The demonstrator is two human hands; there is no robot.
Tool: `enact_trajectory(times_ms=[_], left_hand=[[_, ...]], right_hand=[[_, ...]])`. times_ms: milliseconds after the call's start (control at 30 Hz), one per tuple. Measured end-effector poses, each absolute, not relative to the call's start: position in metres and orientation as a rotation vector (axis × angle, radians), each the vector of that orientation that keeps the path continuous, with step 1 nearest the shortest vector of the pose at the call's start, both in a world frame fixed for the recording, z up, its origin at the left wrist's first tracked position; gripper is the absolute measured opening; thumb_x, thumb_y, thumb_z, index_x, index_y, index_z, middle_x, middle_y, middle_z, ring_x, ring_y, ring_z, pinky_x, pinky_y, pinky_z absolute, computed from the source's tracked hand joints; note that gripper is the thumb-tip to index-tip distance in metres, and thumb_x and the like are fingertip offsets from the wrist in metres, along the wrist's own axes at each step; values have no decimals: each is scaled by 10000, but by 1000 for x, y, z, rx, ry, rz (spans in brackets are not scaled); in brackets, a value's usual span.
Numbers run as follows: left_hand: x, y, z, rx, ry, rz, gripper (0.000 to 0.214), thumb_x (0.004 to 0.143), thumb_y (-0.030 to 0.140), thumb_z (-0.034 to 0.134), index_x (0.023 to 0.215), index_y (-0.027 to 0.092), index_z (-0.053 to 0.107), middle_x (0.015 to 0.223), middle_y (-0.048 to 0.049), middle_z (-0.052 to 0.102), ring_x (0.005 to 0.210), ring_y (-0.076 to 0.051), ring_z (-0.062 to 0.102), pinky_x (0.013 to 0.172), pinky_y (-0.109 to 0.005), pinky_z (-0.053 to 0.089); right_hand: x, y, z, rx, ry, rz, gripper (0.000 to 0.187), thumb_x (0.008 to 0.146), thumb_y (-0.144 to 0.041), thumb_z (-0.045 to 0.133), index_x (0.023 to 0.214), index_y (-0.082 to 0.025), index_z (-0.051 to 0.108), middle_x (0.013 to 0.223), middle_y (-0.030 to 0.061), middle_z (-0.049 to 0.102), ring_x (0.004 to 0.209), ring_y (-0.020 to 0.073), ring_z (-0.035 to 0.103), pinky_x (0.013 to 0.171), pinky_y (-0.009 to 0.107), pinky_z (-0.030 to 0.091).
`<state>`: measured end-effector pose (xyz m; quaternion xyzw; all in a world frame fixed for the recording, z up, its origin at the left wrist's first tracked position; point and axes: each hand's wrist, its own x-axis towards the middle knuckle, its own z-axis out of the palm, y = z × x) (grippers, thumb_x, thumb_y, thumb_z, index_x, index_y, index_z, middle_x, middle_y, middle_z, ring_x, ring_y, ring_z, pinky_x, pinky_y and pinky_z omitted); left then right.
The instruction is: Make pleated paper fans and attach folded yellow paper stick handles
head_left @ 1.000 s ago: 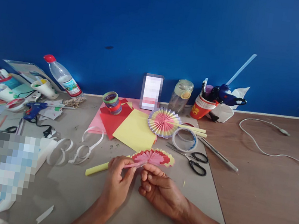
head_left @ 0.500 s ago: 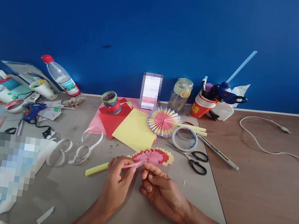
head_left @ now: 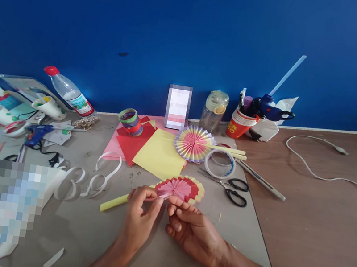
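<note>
Well out from the table's back edge [head_left: 82,226]: what's there?

Pleated fan [head_left: 191,191], pink, red, yellow. Left hand [head_left: 143,209]: fingers clamped on narrow pink strip [head_left: 151,198] at its near side.

Right hand [head_left: 194,233]?

Fingertips at same strip; can't tell if pinching. Scissors [head_left: 224,184] right of fan, nearer back edge.

Lighting moderate, diffuse; source out of frame. Blue wall [head_left: 168,28] darker at upper left, lighter toward right. Soft shadow on gray mat [head_left: 80,240] around left hand [head_left: 143,209]. Small highlights on plastic bottle [head_left: 65,87]. Right-hand corners vignetted to black. Coarse pixel blocks over phone [head_left: 178,107]. Pleats of pink-red-yellow paper rosette [head_left: 190,189] legible; detail at fingertips indistinct.
</note>
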<state>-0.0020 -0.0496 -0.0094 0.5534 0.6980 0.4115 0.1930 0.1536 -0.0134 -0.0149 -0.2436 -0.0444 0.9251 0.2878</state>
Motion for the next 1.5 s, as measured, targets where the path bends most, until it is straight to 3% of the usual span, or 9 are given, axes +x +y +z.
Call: enact_trajectory(times_ms=[533, 800, 1500], left_hand=[[4, -48, -2, 1841, 1903, 1222, 156, 850, 141, 531, 728, 216, 471, 699, 38, 568, 685, -134, 530, 720, -284, 395], [7, -48, 1, 2034, 1891, 1209, 191, 827, 74, 546, 737, 214, 452, 710, 35, 573, 700, -141, 525, 733, -302, 371], [10, -51, 0, 2134, 1807, 1081, 132, 862, 145, 532, 766, 223, 488, 745, 14, 600, 732, -167, 544, 741, -327, 362]], right_hand=[[148, -7, -5, -987, -532, 2219, 257, 607, -318, 754, 748, -139, 633, 654, -13, 610, 415, 43, 395, 489, 228, 315], [146, -7, -7, -1250, -994, 1951, 237, 717, -358, 598, 586, -190, 493, 381, -65, 423, 376, 83, 379, 414, 227, 278], [142, -4, -14, -1194, -685, 2017, 325, 654, -426, 678, 542, -179, 499, 429, -60, 464, 354, 66, 387, 408, 237, 277]])
